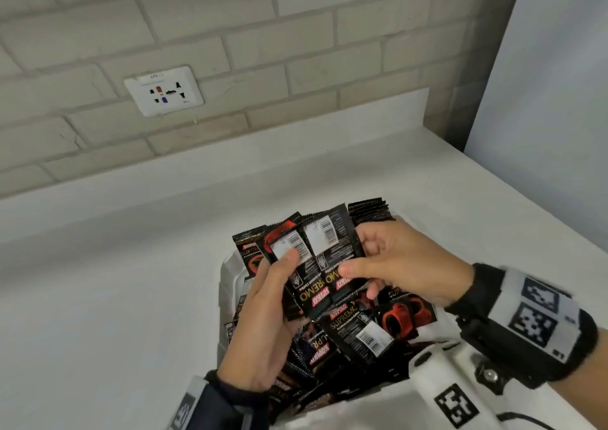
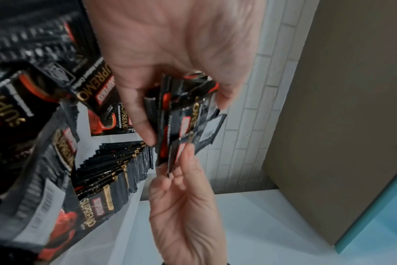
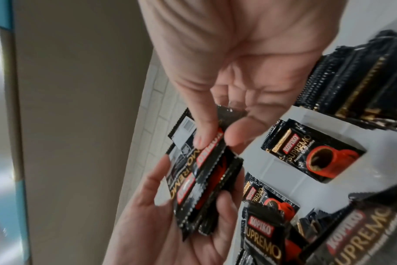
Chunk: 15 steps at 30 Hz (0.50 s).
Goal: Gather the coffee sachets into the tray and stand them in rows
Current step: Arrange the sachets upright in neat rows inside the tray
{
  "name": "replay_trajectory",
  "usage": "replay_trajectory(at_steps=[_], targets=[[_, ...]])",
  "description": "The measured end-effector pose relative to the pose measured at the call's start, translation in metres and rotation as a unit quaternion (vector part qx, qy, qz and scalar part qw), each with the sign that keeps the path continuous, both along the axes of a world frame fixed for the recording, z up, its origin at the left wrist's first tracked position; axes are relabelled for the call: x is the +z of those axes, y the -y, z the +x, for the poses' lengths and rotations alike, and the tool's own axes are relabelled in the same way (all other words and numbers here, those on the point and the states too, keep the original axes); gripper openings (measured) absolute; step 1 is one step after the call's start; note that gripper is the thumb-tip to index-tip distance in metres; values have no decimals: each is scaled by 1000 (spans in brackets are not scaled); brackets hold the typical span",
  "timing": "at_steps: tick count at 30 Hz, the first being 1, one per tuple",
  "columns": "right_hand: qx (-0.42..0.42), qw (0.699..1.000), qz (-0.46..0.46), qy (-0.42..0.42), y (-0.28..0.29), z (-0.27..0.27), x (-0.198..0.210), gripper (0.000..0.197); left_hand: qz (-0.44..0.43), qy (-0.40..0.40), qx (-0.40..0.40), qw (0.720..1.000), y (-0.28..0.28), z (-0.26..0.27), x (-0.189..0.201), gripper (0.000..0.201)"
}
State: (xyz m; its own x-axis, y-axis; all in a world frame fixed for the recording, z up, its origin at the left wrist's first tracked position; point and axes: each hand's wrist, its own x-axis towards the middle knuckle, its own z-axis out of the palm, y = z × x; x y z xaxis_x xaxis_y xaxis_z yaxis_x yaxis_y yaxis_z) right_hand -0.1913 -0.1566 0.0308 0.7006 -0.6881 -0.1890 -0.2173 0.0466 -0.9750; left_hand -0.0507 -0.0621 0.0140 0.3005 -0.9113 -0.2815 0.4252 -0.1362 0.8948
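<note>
My left hand [image 1: 286, 265] grips a fanned stack of black Kopiko Supremo coffee sachets [image 1: 312, 258] above the white tray [image 1: 227, 281], thumb on the front. My right hand [image 1: 358, 258] pinches the rightmost sachet of that stack between thumb and fingers. In the left wrist view the held stack [image 2: 181, 116] shows edge-on, with the right hand [image 2: 184, 156] meeting it from below. In the right wrist view the right hand [image 3: 219, 141] pinches the top sachet [image 3: 206, 156] lying in the left hand [image 3: 193, 179]. Loose sachets [image 1: 362, 331] lie jumbled in the tray. A row of standing sachets [image 1: 370, 210] lines its far end.
The tray sits on a white counter [image 1: 115, 281] against a pale brick wall with a power socket [image 1: 164, 91]. A light panel [image 1: 543, 100] closes off the right side. One sachet [image 3: 313, 152] lies flat on the bare tray floor.
</note>
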Motion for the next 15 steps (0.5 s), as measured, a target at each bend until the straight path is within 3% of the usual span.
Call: replay_trajectory(at_steps=[5, 15], targets=[[-24, 998, 59, 29, -3, -4, -4, 16, -11, 9, 21, 1000, -3, -2, -6, 48], [2, 999, 11, 35, -21, 4, -5, 20, -58, 66, 99, 991, -1, -9, -4, 33]])
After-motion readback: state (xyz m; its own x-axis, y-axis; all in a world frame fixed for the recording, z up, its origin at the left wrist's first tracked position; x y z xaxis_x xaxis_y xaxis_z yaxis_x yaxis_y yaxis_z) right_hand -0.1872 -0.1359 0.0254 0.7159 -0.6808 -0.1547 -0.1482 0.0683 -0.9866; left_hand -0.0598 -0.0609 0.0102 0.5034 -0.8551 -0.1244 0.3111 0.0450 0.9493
